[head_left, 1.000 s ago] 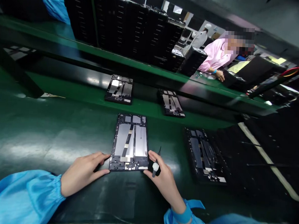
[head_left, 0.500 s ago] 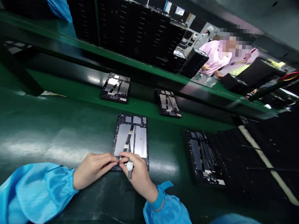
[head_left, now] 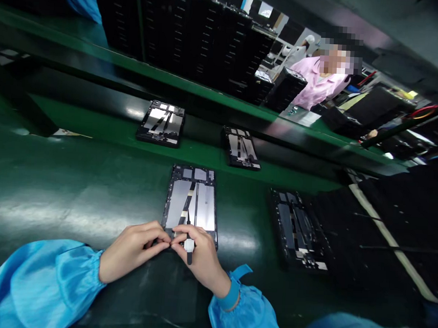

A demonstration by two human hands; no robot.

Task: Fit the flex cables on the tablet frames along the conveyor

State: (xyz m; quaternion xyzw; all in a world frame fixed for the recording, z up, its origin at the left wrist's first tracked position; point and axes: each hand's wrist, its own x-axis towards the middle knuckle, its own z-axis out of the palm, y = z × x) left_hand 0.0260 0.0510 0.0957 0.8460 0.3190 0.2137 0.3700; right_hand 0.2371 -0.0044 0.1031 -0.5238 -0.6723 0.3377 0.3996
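An open tablet chassis [head_left: 193, 200] with silver plates and a black flex strip lies flat on the dark green bench in front of me. My left hand [head_left: 133, 250] has its fingers pinched together at the chassis's near edge. My right hand [head_left: 199, 256] meets it there, fingers closed on a thin black tool with a white collar [head_left: 188, 240], its tip pointing up at the flex strip. What the left fingertips pinch is hidden. Both arms wear blue sleeves.
A second dark chassis [head_left: 298, 229] lies to the right on a black mat. Two more chassis [head_left: 161, 123] [head_left: 241, 148] ride the green conveyor behind. Black tray stacks [head_left: 196, 35] line the far shelf. A person in pink [head_left: 316, 83] works at the far right.
Both hands came together at the chassis's near edge; the right hand moved left from the corner and the tool tip now rests on the flex strip. Conveyor chassis drifted left.
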